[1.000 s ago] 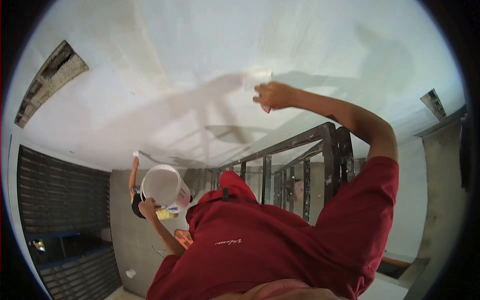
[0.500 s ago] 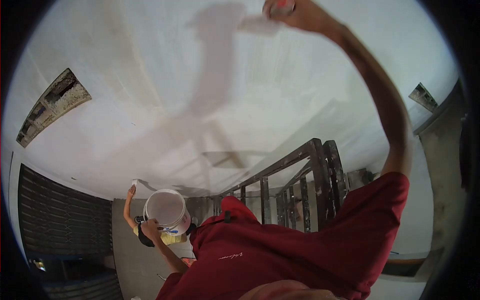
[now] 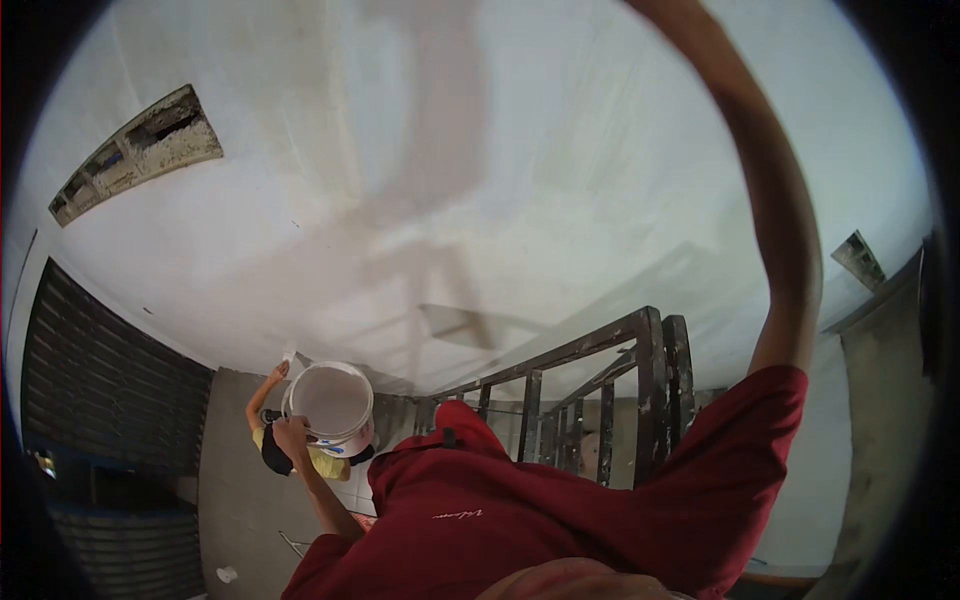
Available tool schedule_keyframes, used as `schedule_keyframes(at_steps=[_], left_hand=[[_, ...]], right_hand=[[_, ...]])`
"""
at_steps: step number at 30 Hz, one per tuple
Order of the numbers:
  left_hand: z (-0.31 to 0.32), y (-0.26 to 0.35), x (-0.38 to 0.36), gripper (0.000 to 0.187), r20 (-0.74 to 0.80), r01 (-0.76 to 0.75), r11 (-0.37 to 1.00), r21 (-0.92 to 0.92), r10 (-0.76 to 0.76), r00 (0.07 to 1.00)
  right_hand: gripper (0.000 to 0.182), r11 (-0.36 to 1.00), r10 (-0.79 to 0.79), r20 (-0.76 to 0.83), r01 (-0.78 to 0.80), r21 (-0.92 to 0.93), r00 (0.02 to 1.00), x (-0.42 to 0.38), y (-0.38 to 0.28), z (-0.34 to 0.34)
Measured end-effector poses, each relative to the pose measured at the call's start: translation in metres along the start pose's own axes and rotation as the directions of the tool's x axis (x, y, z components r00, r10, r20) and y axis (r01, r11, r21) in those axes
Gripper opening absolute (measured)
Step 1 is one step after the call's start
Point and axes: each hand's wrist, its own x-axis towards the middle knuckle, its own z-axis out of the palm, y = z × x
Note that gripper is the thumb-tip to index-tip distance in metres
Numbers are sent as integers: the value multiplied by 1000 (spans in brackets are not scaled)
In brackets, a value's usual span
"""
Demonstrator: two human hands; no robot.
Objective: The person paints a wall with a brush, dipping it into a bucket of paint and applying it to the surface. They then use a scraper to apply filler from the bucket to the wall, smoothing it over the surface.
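Note:
My left hand (image 3: 293, 437) is closed on the near-left edge of a white bucket (image 3: 358, 434), at the rim or its handle; which one is hard to make out. The bucket's mouth faces up and its inside looks pale. My right arm (image 3: 765, 170) stretches up along the white wall (image 3: 590, 200), and the hand lies beyond the top edge of the picture. Whatever that hand holds is out of sight. Shadows of my arm and of a ladder-like frame fall across the wall.
A dark, paint-spotted ladder (image 3: 650, 390) stands at my right. Below, a person in a yellow top (image 3: 328, 464) reaches to the wall with something white. The wall has a left vent opening (image 3: 140, 150) and a right one (image 3: 860, 260). A dark slatted shutter (image 3: 110, 390) is at left.
My right hand, earlier holding a flat brush against the wall, has gone up out of view. My view has tilted lower on the wall. My left hand still has the bucket.

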Motion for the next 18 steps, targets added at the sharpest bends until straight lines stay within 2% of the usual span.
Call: schedule_keyframes(at_steps=[1, 2, 3, 5, 6, 7, 9, 10, 12, 15, 16, 18], left_hand=[[-14, 25, -11, 22, 15, 27, 1000, -15, -27, 1000], [-24, 42, -22, 23, 30, 54, 998, -27, -54, 998], [-20, 30, -19, 23, 37, 88, 994, -61, -85, 996], [-11, 0, -8, 23, 59, 147, 981, -123, -141, 988], [-21, 21, -15, 24, 48, 113, 992, -48, -111, 993], [-18, 17, -12, 24, 60, 128, 988, -84, -123, 991], [-15, 0, -7, 24, 85, 158, 977, -141, -147, 985], [-16, 4, -10, 23, 61, 145, 972, -186, -136, 989], [-21, 12, -15, 23, 23, 146, 983, -110, -144, 989], [-27, 11, -21, 22, 32, 235, 965, -118, -233, 972], [-27, 4, -21, 22, 22, 263, 959, -106, -262, 965], [-29, -7, -23, 23, -1, 291, 951, -101, -293, 956]], right_hand=[[14, 992, 115, 196, -102, -74, 974, -15, -28, 8], [10, 998, 30, 317, -44, 36, 948, -30, -56, 10], [7, 989, -64, 424, 1, 148, 903, -48, -82, 12], [16, 980, -199, 327, 194, 47, 924, -91, -144, 32], [18, 965, -254, 367, 262, 28, 895, -108, -173, 31], [20, 945, -304, 408, 328, 13, 861, -122, -199, 31], [21, 903, -429, 530, 358, 236, 732, -152, -244, 41], [21, 899, -434, 547, 303, 316, 716, -168, -264, 42], [22, 872, -445, 572, 189, 451, 689, -191, -297, 47], [23, 748, -578, 506, 169, 642, 640, -218, -334, 60], [20, 655, -494, 544, -120, 746, 678, -223, -341, 62], [15, 590, -443, 525, -205, 781, 727, -225, -338, 75]])
